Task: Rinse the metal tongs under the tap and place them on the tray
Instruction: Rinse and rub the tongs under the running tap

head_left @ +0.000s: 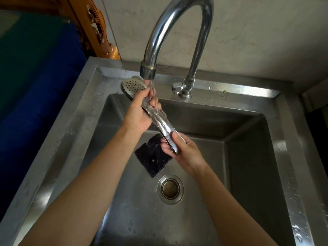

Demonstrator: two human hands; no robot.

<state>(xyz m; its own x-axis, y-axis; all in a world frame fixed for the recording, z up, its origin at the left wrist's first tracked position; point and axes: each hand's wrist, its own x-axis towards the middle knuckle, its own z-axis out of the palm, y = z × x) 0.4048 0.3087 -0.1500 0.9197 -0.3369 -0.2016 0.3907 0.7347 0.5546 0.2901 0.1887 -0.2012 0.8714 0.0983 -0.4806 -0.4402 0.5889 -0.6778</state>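
The metal tongs slant across the steel sink, their round perforated head up near the spout. Water runs from the curved tap onto the tongs' arms just below the head. My left hand grips the upper part of the arms, fingers wrapped round them in the stream. My right hand holds the lower hinged end, thumb on top. No tray is in view.
A dark scouring pad lies on the sink floor under the tongs, beside the round drain. The wet sink rim carries the tap's base. A blue and green surface stands to the left of the sink.
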